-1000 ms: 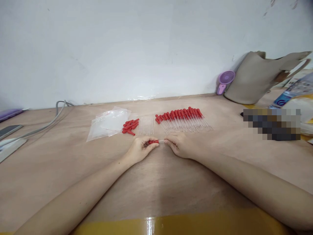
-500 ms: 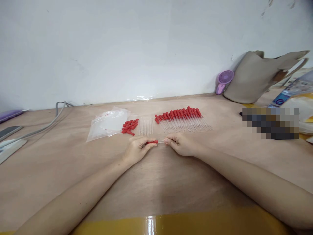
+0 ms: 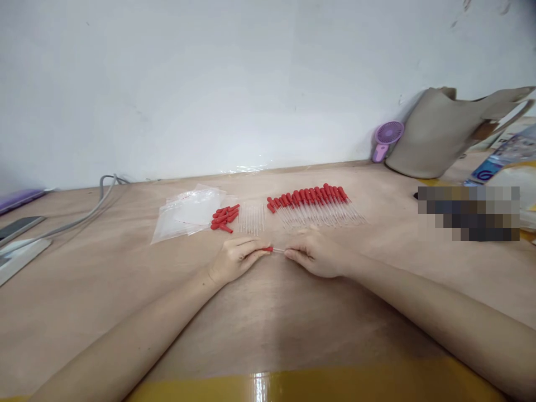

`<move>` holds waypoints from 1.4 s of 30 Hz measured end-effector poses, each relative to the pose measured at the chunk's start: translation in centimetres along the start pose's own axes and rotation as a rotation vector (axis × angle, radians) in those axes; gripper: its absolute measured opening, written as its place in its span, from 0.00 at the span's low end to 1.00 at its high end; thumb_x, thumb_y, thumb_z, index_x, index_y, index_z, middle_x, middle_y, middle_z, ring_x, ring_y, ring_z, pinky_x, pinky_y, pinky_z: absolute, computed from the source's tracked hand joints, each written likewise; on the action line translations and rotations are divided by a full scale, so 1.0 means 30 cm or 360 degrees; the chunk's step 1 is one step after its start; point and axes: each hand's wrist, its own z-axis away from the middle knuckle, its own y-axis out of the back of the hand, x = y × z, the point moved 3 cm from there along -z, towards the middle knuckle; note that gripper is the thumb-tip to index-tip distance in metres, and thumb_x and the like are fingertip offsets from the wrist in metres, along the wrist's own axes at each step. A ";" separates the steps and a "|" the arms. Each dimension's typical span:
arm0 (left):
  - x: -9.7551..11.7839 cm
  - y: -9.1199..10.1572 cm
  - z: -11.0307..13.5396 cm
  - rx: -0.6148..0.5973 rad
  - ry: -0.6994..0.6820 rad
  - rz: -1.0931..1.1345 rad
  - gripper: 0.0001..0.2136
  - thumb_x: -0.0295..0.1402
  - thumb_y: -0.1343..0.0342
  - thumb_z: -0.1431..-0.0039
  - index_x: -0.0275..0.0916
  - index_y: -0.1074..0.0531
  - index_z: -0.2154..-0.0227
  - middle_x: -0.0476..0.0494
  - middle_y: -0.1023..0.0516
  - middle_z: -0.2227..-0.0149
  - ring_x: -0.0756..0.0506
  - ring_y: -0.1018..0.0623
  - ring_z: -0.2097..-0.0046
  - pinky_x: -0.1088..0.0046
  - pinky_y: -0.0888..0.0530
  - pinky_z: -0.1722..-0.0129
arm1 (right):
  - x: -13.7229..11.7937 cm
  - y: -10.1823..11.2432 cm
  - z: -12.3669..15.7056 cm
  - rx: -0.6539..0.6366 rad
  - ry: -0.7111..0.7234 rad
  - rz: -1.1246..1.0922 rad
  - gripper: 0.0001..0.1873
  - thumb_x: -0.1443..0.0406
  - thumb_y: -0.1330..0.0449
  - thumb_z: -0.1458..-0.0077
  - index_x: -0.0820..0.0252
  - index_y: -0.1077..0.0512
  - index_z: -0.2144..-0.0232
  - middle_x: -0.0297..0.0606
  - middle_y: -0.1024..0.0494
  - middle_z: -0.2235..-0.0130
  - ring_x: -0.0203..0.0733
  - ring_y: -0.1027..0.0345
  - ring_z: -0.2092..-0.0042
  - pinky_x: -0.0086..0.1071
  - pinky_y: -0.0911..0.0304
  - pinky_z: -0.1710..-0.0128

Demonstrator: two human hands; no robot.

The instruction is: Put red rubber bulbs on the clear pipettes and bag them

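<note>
Pinches red bulb (image 3: 268, 249) tight in left hand (image 3: 232, 260), glass tube (image 3: 278, 250) tight in right hand (image 3: 317, 257), ends touching, low over table (image 3: 268, 324); just behind: droppers (image 3: 312, 202), loose bulbs (image 3: 224, 218), spare tubes (image 3: 252, 218).

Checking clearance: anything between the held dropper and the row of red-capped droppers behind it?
Nothing visible. Left hand and right hand pinch the dropper; only bare table separates it from the dropper row. Loose glass tubes lie aside.
</note>
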 end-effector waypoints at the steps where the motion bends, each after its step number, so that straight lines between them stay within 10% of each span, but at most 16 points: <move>1: -0.003 0.001 -0.001 -0.0010 0.0065 0.0022 0.10 0.27 0.46 0.44 0.40 0.29 0.59 0.45 0.22 0.64 0.49 0.23 0.62 0.74 0.25 0.62 | -0.003 0.014 -0.001 -0.0022 -0.0001 0.0022 0.15 0.65 0.51 0.44 0.61 0.33 0.80 0.33 0.31 0.78 0.33 0.42 0.73 0.29 0.49 0.68; 10: -0.031 0.001 -0.006 -0.0209 0.0543 -0.0020 0.18 0.33 0.46 0.45 0.41 0.36 0.50 0.41 0.32 0.56 0.47 0.29 0.59 0.71 0.27 0.63 | 0.176 0.120 -0.126 0.0346 -0.0857 0.0142 0.15 0.63 0.49 0.49 0.63 0.28 0.82 0.38 0.28 0.79 0.36 0.36 0.75 0.29 0.45 0.73; 16: -0.082 0.026 0.016 0.0081 0.0756 -0.0523 0.10 0.36 0.43 0.49 0.40 0.29 0.64 0.45 0.31 0.67 0.43 0.31 0.60 0.61 0.34 0.57 | 0.227 0.057 -0.201 0.0473 -0.1187 0.0528 0.15 0.62 0.50 0.50 0.64 0.26 0.70 0.48 0.25 0.69 0.47 0.31 0.65 0.32 0.41 0.71; 26: -0.158 0.070 0.054 0.0062 0.1180 -0.0541 0.09 0.34 0.42 0.52 0.40 0.29 0.66 0.46 0.31 0.69 0.43 0.32 0.61 0.63 0.35 0.57 | 0.181 0.056 -0.183 0.0321 -0.1230 0.0647 0.22 0.53 0.51 0.46 0.64 0.26 0.65 0.49 0.25 0.65 0.51 0.30 0.61 0.38 0.38 0.65; 33: -0.186 0.070 0.065 0.0070 0.1090 -0.0559 0.11 0.37 0.44 0.49 0.40 0.27 0.64 0.45 0.36 0.68 0.44 0.32 0.61 0.65 0.31 0.58 | 0.069 -0.019 -0.267 0.0272 -0.0893 0.0440 0.17 0.58 0.51 0.45 0.62 0.27 0.66 0.47 0.25 0.63 0.47 0.31 0.59 0.35 0.38 0.64; 42: -0.190 0.069 0.072 -0.0077 0.0955 -0.0685 0.11 0.38 0.49 0.46 0.35 0.28 0.68 0.42 0.35 0.69 0.42 0.31 0.64 0.60 0.29 0.60 | 0.072 -0.075 -0.398 0.0094 -0.1078 0.0239 0.15 0.65 0.45 0.49 0.65 0.28 0.59 0.54 0.26 0.58 0.49 0.31 0.56 0.36 0.37 0.62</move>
